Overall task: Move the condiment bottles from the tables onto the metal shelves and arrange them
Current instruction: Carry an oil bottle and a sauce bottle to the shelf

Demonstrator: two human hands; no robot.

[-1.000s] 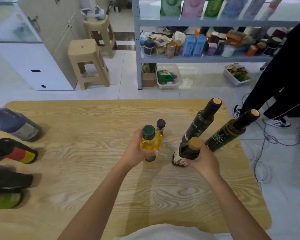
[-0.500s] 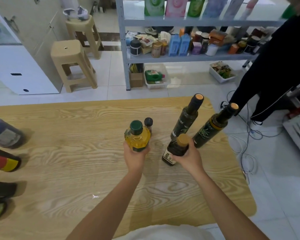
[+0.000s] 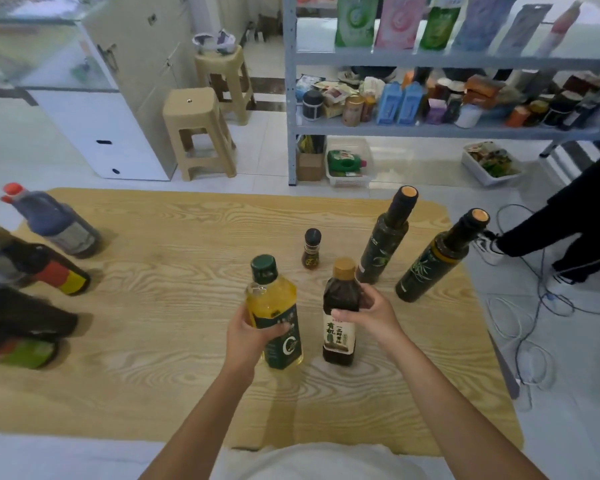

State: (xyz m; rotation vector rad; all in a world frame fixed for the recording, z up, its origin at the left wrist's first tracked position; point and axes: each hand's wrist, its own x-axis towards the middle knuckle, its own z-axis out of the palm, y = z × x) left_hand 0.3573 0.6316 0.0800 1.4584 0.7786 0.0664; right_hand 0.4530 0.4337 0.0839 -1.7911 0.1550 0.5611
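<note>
Both held bottles have come back toward the person since a second ago, so the little spice jar (image 3: 312,249) now stands on its own. Left hand (image 3: 248,332) is wrapped round the yellow oil bottle (image 3: 274,299) at its label, and right hand (image 3: 368,315) grips the brown sauce bottle (image 3: 340,337) at the shoulder. Both are upright, just this side of the jar. Can't tell if their bases touch the table (image 3: 153,306). Two tall green bottles (image 3: 385,240) stand right of the jar, blurry bottles (image 3: 59,225) well left of it, and the metal shelves (image 3: 430,128) are far beyond it.
</note>
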